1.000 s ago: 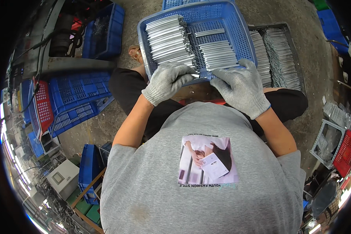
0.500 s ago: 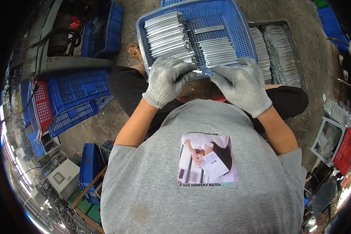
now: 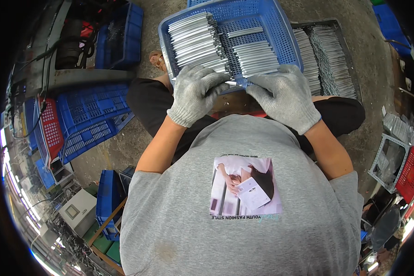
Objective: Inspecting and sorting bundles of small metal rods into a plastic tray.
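Note:
My left hand (image 3: 195, 94), in a grey knit glove, is closed on a thin silvery metal rod (image 3: 232, 83) whose tip pokes out between thumb and fingers. Facing it, my right hand (image 3: 286, 96), gloved alike, has thumb and fingertips pressed together close to the rod's tip. What those right fingers hold is hidden; a bit of blue shows there. Both hands are over the near rim of a blue plastic basket (image 3: 280, 27). Inside it lie a large stack of silvery rods (image 3: 194, 39) at left and a smaller row of rods (image 3: 255, 59) at right.
Right of the basket, a dark tray (image 3: 349, 60) holds more rods in bundles. Blue crates (image 3: 92, 110) and a red crate (image 3: 50, 122) stand at left, by a machine frame (image 3: 94, 77). Another red basket (image 3: 409, 177) is at far right. My bent knees flank the basket.
Both hands keep their closed poses near the basket rim, the fingertips shifting only slightly. The whole view has moved a little.

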Demonstrator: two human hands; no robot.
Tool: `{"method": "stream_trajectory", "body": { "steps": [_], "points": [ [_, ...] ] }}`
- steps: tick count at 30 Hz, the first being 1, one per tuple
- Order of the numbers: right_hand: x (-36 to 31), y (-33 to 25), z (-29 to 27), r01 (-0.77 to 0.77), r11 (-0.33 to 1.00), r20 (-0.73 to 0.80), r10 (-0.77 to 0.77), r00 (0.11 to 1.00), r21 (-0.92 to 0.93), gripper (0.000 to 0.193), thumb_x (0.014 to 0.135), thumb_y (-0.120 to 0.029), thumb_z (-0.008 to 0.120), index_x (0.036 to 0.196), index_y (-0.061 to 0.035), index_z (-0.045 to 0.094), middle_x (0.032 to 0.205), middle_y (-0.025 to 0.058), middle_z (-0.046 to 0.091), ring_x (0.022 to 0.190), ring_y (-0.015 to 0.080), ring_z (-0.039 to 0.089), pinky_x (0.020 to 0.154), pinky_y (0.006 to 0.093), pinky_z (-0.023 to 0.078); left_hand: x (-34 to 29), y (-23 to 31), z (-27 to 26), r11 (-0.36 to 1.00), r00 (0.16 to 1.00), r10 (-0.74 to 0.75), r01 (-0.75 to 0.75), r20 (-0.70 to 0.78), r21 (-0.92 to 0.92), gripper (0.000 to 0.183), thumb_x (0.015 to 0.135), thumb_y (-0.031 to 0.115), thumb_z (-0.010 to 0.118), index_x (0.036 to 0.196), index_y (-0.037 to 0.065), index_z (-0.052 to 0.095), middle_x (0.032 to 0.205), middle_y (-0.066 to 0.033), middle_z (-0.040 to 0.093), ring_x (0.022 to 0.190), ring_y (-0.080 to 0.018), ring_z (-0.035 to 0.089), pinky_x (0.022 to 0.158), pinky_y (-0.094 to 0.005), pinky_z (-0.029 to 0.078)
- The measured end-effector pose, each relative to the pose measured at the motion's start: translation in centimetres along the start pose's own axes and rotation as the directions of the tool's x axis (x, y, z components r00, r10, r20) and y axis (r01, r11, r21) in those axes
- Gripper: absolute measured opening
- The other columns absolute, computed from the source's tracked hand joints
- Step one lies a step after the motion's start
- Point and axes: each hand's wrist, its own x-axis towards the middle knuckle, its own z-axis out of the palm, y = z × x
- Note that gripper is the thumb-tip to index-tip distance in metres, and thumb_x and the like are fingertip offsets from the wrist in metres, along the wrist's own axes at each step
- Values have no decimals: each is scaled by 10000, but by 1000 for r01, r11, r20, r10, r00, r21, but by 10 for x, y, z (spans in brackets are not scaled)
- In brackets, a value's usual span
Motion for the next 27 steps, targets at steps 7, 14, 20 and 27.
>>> {"method": "stream_trajectory", "body": {
  "steps": [7, 14, 20, 27],
  "points": [
    [1, 4, 7, -25, 999, -24, 24, 999, -45, 160, 931, -262, 748, 960, -148, 856, 642, 23, 734, 535, 190, 577, 906, 328, 497, -1, -1, -2, 999, 999, 4, -3, 33, -43, 180, 826, 210, 825, 964, 96, 814, 804, -23, 723, 725, -219, 631, 808, -360, 475],
    [1, 1, 2, -124, 980, 128, 105, 986, 154, 189, 928, -255, 751, 987, -108, 854, 679, 61, 755, 530, 197, 599, 719, 329, 527, -2, 0, 0, 997, 997, -50, 53, 55, -57, 175, 846, 205, 815, 981, 94, 817, 811, -32, 724, 733, -222, 636, 811, -364, 480],
    [8, 15, 2, -260, 947, 157, 233, 960, 188, 238, 937, -265, 741, 1013, -64, 843, 713, 98, 769, 546, 205, 641, 567, 338, 508, -12, -27, 22, 988, 987, -141, 145, 74, -57, 189, 860, 225, 801, 1000, 100, 820, 894, -43, 749, 801, -243, 674, 862, -385, 508],
    [-10, 61, 9, -366, 929, 103, 359, 928, 63, 322, 956, -361, 676, 1035, -90, 830, 733, 116, 769, 602, 311, 682, 624, 393, 541, -39, -78, 63, 930, 919, -346, 308, 190, 202, 261, 885, 282, 770, 1087, 120, 809, 1086, -30, 766, 945, -262, 712, 936, -389, 525]
  ]
}}
